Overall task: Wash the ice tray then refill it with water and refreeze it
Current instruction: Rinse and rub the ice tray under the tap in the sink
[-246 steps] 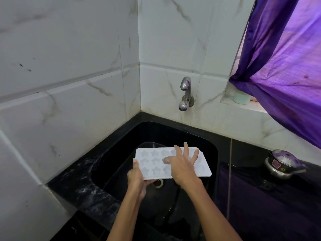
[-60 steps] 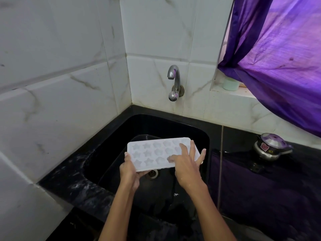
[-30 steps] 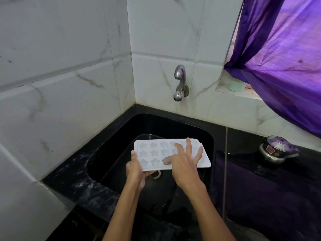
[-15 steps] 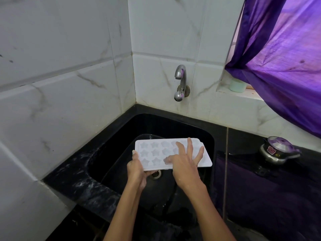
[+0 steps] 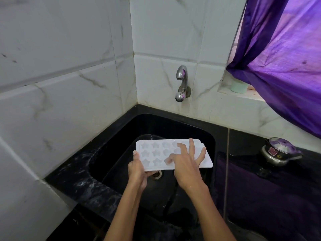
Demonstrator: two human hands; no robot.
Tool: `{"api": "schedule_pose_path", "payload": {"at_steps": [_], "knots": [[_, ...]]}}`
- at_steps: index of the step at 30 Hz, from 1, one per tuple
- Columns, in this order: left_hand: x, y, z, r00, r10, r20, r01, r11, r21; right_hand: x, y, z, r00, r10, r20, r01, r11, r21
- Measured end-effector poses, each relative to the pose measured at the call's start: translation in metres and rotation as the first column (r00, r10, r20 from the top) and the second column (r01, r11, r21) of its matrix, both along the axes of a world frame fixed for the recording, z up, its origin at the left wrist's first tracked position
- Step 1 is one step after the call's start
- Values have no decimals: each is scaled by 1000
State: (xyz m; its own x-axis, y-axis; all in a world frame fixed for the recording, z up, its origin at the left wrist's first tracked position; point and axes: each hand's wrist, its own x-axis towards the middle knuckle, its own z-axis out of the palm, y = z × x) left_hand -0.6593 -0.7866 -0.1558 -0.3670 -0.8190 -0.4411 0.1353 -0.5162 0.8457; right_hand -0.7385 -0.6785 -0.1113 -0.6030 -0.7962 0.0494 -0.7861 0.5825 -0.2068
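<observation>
A white ice tray (image 5: pixel 156 153) with star-shaped cells is held level over the black sink (image 5: pixel 173 126). My left hand (image 5: pixel 137 169) grips its near left corner, thumb on the rim and fingers underneath. My right hand (image 5: pixel 185 162) lies on top of the tray's right half with its fingers spread, fingertips touching the cells. The metal tap (image 5: pixel 181 82) on the back wall stands above and behind the tray; no water runs from it. The drain (image 5: pixel 157 174) shows just below the tray's near edge.
White marble tiles close in the left and back. A black counter (image 5: pixel 260 188) runs to the right, with a small steel pressure cooker (image 5: pixel 278 152) on it. A purple curtain (image 5: pixel 286 58) hangs over the window ledge, where a pale green cup (image 5: pixel 238 86) stands.
My right fingers have shifted slightly over the tray's cells. The tray and my left hand have stayed in place above the sink.
</observation>
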Motion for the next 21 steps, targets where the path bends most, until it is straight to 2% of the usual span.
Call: {"api": "schedule_pose_path", "payload": {"at_steps": [5, 11, 21], "knots": [[0, 2, 1, 1000, 6, -1, -6, 1000, 1, 5, -4, 6, 999, 38, -15, -39, 997, -61], [-2, 5, 3, 1000, -11, 8, 11, 1000, -2, 19, -12, 9, 991, 135, 3, -135, 991, 19], [1, 5, 3, 1000, -28, -5, 28, 1000, -8, 22, -11, 8, 992, 125, -20, -124, 991, 40]]}}
